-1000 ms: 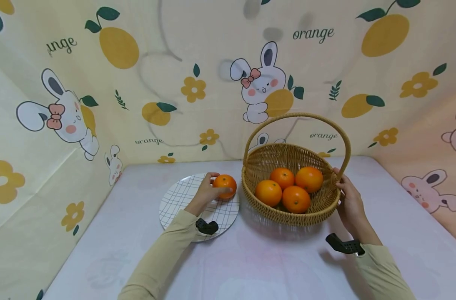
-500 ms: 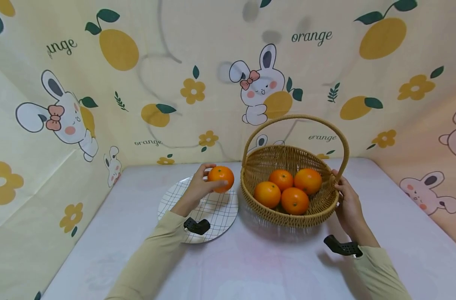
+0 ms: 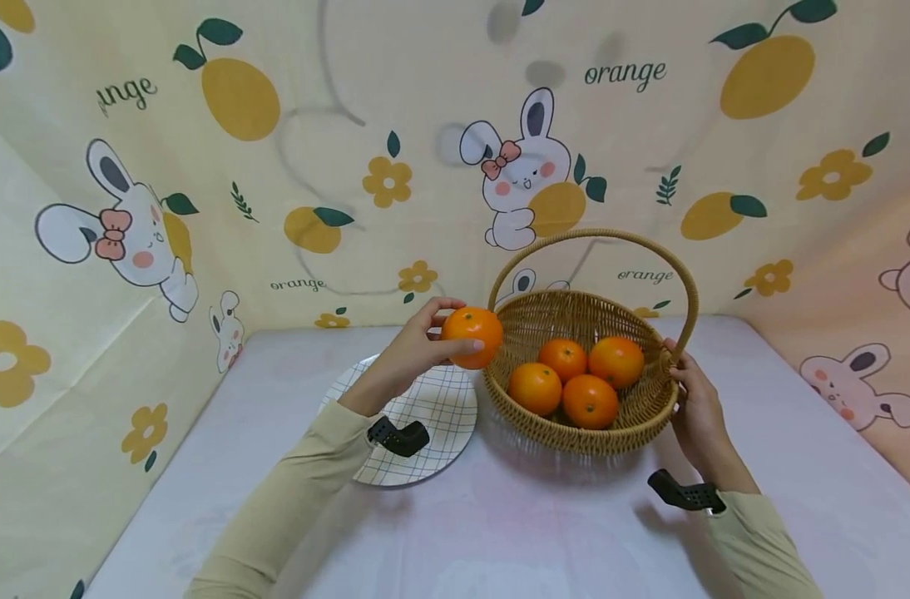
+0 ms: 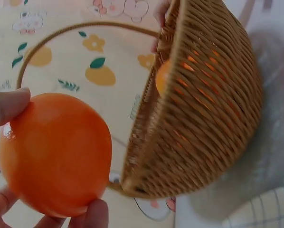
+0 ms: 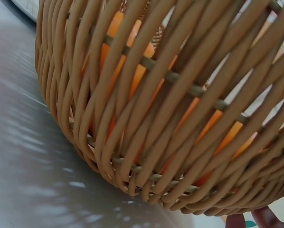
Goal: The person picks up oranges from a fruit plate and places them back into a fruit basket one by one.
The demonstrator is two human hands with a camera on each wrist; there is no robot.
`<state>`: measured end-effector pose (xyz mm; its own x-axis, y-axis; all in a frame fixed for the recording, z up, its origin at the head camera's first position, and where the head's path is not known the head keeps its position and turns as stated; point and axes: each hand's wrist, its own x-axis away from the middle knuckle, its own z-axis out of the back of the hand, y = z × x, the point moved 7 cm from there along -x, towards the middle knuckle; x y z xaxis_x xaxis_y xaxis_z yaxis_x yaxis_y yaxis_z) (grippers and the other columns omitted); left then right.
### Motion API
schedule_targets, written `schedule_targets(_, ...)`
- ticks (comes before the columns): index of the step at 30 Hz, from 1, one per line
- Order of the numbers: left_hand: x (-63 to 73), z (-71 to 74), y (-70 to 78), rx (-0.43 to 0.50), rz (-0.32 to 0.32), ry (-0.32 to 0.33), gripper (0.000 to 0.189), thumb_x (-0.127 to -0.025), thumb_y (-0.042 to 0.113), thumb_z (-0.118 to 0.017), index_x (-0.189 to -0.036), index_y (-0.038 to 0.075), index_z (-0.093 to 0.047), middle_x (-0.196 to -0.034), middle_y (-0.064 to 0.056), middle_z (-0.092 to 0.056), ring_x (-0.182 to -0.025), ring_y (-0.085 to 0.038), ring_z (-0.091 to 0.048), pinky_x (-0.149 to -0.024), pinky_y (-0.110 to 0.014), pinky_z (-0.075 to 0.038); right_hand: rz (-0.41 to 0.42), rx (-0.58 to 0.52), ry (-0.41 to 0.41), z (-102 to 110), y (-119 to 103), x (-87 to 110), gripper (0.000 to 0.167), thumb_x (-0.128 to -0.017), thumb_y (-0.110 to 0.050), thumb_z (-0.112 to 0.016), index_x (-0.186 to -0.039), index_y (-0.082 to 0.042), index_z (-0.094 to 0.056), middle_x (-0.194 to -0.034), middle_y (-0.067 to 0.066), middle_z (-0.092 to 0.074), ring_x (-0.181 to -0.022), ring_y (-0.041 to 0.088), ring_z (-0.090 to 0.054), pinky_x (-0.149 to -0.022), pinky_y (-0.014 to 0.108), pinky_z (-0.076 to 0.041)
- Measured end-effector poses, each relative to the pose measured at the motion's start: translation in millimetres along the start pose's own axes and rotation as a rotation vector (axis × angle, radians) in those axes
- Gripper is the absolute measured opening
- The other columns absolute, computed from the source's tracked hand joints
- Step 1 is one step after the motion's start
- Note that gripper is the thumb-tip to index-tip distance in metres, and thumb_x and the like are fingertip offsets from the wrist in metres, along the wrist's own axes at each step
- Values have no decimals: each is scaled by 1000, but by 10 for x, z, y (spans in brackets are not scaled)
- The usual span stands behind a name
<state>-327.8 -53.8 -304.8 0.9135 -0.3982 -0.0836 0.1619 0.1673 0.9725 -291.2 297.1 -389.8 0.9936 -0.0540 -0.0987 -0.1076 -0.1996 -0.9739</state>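
My left hand (image 3: 417,341) grips an orange (image 3: 472,337) between thumb and fingers, in the air at the left rim of the wicker basket (image 3: 556,434). Close up in the left wrist view, the fingertips wrap the held orange (image 4: 56,152) beside the basket's woven wall (image 4: 208,109). Several more oranges (image 3: 591,401) lie inside the basket. My right hand (image 3: 700,408) holds the basket's right rim near the foot of its arched handle (image 3: 600,234). Through the weave (image 5: 146,104), orange skin shows in the right wrist view.
A round white plate (image 3: 432,428) with a dark grid pattern lies left of the basket, partly under the left forearm. Behind the white table (image 3: 500,532) hangs a cloth (image 3: 440,75) printed with rabbits, oranges and flowers.
My left hand has lifted the orange off the plate and carried it up and right to the basket's left rim. The right hand has stayed at the basket.
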Motion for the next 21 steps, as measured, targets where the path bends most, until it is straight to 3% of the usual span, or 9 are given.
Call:
schedule_targets(7,-206,-330,234,-13,50,-134,57,-88,20,-72,-136,16,-41,-125,-16,-44,-103,-29,-57,-90,-44,-50,-1,-13,3,0,2,8,53,-106,-29,-30,-157,-19,-17,-161,1,-5,-142,19,-7,-111,29,-19)
schedule_targets(13,-401,-682,422,-65,53,-229,59,-90,23,-71,-138,16,-38,-121,-12,-47,-101,-24,-56,-84,-37,-52,5,-36,2,8,2,5,52,-106,-28,-30,-156,-20,-18,-160,0,-7,-141,17,-9,-109,27,-21)
schedule_targets(17,-530,-865,482,-128,35,-244,59,-88,26,-72,-137,17,-40,-119,-7,-51,-100,-20,-56,-81,-34,-53,-5,-39,2,14,20,4,52,-106,-28,-31,-156,-21,-19,-160,-1,-8,-141,18,-10,-101,22,-30)
schedule_targets(21,-699,-991,509,-181,22,-200,58,-86,27,-75,-133,17,-43,-118,-5,-52,-98,-18,-56,-79,-31,-52,-11,-27,-2,25,21,-1,53,-106,-28,-30,-157,-22,-16,-160,-2,-6,-142,17,-8,-110,28,-21)
